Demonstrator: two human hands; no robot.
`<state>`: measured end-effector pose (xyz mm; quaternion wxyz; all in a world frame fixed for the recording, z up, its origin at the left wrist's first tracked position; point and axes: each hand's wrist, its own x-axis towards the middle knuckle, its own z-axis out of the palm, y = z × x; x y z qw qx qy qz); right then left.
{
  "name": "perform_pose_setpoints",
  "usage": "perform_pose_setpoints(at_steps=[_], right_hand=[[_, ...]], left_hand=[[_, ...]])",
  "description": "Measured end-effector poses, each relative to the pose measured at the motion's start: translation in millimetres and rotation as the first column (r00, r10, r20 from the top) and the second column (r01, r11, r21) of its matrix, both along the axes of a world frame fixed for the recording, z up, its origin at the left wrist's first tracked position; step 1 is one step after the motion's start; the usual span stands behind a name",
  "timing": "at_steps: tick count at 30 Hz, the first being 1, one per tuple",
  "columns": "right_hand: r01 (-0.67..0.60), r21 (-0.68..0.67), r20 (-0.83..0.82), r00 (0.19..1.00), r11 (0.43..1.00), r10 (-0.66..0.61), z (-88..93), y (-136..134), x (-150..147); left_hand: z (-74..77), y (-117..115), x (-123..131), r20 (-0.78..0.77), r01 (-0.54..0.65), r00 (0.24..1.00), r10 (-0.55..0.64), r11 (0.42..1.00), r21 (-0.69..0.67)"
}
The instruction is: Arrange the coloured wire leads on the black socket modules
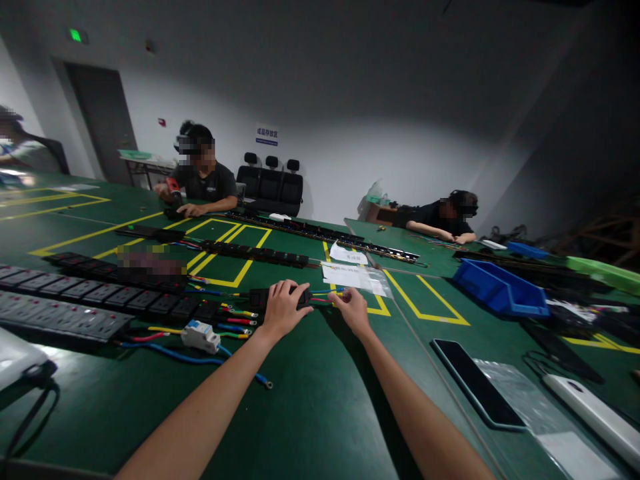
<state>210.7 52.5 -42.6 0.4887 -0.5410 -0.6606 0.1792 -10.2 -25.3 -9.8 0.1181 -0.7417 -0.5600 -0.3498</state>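
Left hand [286,308]: its grip is curving over a black block [258,298], fingers partly spread and clasping its right end.
Right hand [351,311]: its grip is pinching the coloured wires [323,292], fingertips drawn together.
Black block: it is lying on the green tabletop [320,400], its wires running toward the right hand.
White breaker [200,337]: it is sitting near, left of the left hand.
Phone [477,384]: it is lying to the right.
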Motion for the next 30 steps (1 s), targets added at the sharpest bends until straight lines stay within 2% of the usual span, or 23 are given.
perform_pose_setpoints(at_steps=[30], right_hand=[[-0.012, -0.005, -0.015, 1.000, 1.000, 0.012, -2.1, 2.1, 0.8]], left_hand=[[1.0, -0.7, 0.4, -0.008, -0.008, 1.000, 0.008, 1.000, 0.000]])
